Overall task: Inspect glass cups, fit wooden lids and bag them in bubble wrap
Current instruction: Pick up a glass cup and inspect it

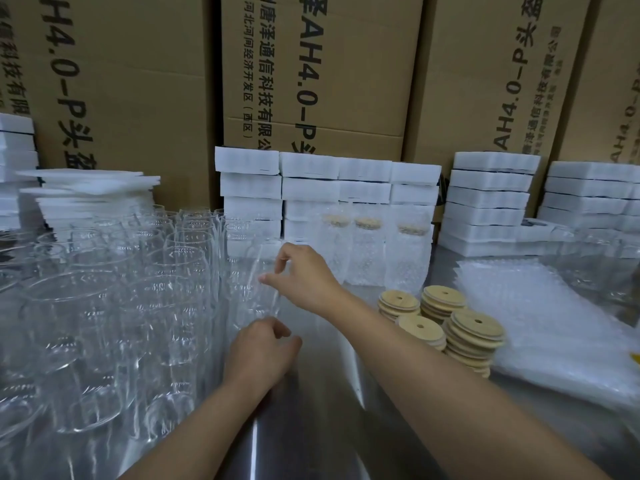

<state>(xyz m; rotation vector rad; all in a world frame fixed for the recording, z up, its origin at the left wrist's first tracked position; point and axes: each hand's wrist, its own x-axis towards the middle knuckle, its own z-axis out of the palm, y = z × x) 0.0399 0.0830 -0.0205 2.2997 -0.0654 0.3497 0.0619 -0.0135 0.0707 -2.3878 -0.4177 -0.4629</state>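
your left hand (262, 353) curls round the base of a clear glass cup (252, 296) while your right hand (304, 271) pinches its rim, just right of the crowded bare glasses (104, 306). wooden lids (450, 323) are stacked to the right, beside the bubble wrap bags (547, 327).

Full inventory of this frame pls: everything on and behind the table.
Loose glass cups: many, clear, table's left side.
Held glass cup: one, clear, between both hands.
Bagged cups: three, lidded, in bubble wrap, centre back.
Wooden lids: four stacks, tan, right of hands.
Bubble wrap bags: pile, clear, right.
Foam blocks: several stacks, white, rear.
Foam sheets: pile, white, rear left.
Cardboard boxes: several, brown, behind.
Table: one, metal grey.
Left hand: grips cup's lower part.
Right hand: pinches cup's upper part.
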